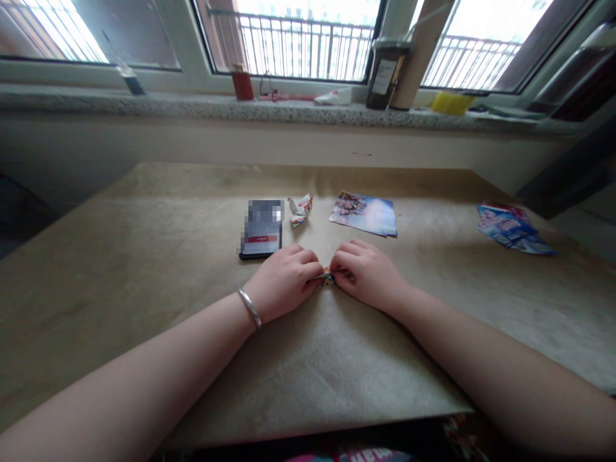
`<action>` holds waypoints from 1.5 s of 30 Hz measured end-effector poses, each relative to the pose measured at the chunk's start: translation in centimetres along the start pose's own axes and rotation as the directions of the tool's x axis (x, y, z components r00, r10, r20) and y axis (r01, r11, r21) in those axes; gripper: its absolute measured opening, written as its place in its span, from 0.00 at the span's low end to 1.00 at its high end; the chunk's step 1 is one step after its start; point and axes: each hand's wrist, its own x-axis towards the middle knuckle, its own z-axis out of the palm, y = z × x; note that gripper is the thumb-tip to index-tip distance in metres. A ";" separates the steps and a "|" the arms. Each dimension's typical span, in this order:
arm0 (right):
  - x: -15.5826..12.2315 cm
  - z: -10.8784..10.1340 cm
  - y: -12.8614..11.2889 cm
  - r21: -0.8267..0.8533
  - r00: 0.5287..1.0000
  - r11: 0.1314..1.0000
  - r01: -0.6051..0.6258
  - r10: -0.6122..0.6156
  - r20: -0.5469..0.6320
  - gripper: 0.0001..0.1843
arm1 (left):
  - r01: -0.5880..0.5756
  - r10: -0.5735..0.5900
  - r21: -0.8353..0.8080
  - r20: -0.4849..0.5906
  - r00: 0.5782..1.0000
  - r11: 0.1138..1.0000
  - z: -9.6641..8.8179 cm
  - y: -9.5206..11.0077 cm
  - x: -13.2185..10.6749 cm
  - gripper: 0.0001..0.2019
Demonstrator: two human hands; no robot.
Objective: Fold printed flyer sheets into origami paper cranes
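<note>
Both my hands are working at the centre of the tabletop [144, 269], knuckles up and fingers curled. My left hand [283, 279] and my right hand [366, 273] are meeting fingertip to fingertip, and both are pinching one small folded paper [326, 277] between them. The paper is resting low against the tabletop, and only a thin coloured edge of it is showing. A silver bracelet [250, 308] is sitting on my left wrist.

Just beyond my left hand a dark phone [262, 229] is lying flat with its screen lit. Beside the phone, to its right, a folded paper figure [301, 210] is standing. Further right, beyond my right hand, a printed colour sheet [364, 213] is lying flat. Well apart, near the right edge of the tabletop, more printed sheets [513, 229] are lying in a loose pile.

Behind the tabletop a stone windowsill [192, 106] is carrying a red cup [242, 83], a dark jar [385, 74] and a yellow object [452, 102] that I cannot identify
</note>
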 end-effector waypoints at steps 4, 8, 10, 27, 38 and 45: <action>-0.1 -0.2 -0.3 -0.033 1.000 0.999 0.010 -0.010 0.015 0.05 | -0.010 0.009 0.034 0.020 1.000 0.999 -0.5 0.4 0.0 0.09; -0.1 -0.2 -0.4 -0.030 0.999 0.999 0.017 -0.016 0.034 0.05 | -0.018 0.017 0.049 0.020 1.000 0.999 -0.6 0.6 0.0 0.09; -0.1 -0.1 -0.4 -0.031 0.999 0.999 0.021 -0.020 0.040 0.05 | -0.019 0.018 0.049 0.013 1.000 0.999 -0.6 0.6 0.0 0.09; -0.3 -1.2 -1.5 -0.180 0.989 0.982 0.058 -0.031 0.147 0.07 | 0.018 -0.024 0.087 0.063 0.998 0.996 -1.2 1.4 0.0 0.09; -0.6 -1.3 -1.1 -0.263 0.989 0.963 0.050 -0.011 0.149 0.11 | 0.018 -0.020 0.063 0.043 0.999 0.998 -0.8 0.8 0.1 0.12; -0.1 -1.1 0.3 -0.241 0.993 0.968 0.070 -0.044 0.114 0.11 | -0.017 0.017 -0.028 0.009 1.000 0.999 -0.5 0.7 -0.1 0.08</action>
